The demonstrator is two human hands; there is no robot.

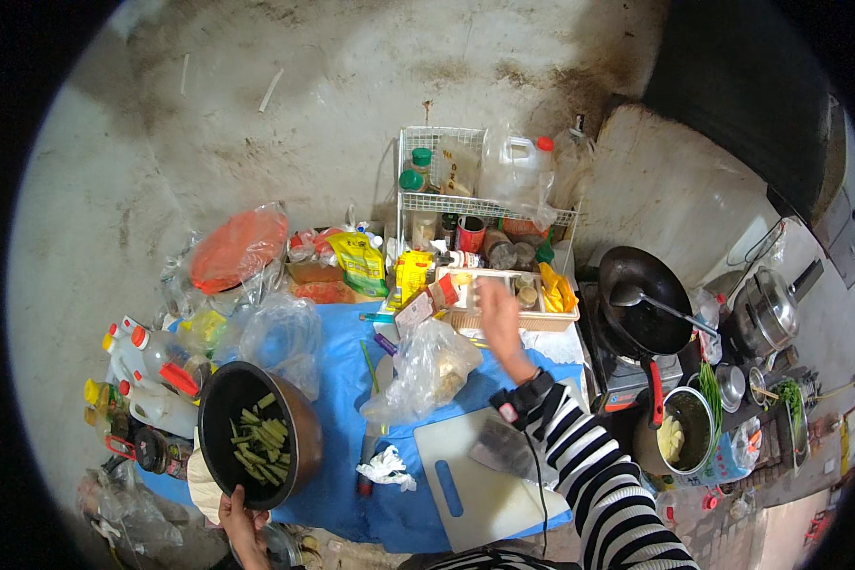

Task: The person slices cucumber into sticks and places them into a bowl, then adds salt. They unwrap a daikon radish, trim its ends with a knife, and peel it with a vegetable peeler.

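Observation:
My left hand (242,526) grips the near rim of a dark cooking pot (306,434), which is tilted towards me. Cut green vegetable strips (262,442) lie at its bottom. My right hand (500,324), in a striped sleeve, reaches over the front of a cream seasoning tray (463,319) with small compartments and jars. The fingers are blurred, and whether they hold anything is unclear. Just left of that hand lies a clear plastic bag (427,377) with pale contents. A white cutting board (463,524) with a cleaver (509,450) on it is below my right forearm.
A black wok (638,313) with a ladle (666,306) sits on a gas stove (634,381) to the right. Near it is a pot (691,413) of pale slices. Bottles (160,410) crowd the left. A wire rack (488,203) stands behind; crumpled tissue (387,469) lies on blue sheeting (342,335).

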